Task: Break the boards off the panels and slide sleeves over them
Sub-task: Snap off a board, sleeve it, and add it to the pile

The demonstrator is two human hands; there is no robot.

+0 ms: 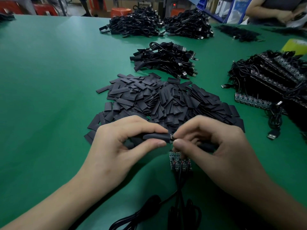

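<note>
- In front of the sleeve pile (pixel 166 100), one sleeve (pixel 156 136) is pinched between thumb and forefinger of the left hand (pixel 119 146).
- At the sleeve's right end, one small part (pixel 172 138) is pinched by the curled fingers of the right hand (pixel 216 146).
- One panel strip (pixel 180 161) is seen below; its boards cannot be counted.

I count one left hand (pixel 119 143), one right hand (pixel 214 145) and one sleeve (pixel 156 136) between them. Beyond, I make out one sleeve heap (pixel 166 100), three cable piles (pixel 166 60) and one panel stack (pixel 272 80).

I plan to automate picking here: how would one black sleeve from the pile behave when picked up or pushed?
Probably light: the sleeves lie thin and flat. Being flat, one would likely slide on the green mat, not roll. The one the left hand pinches looks straight, so perhaps fairly stiff.
</note>
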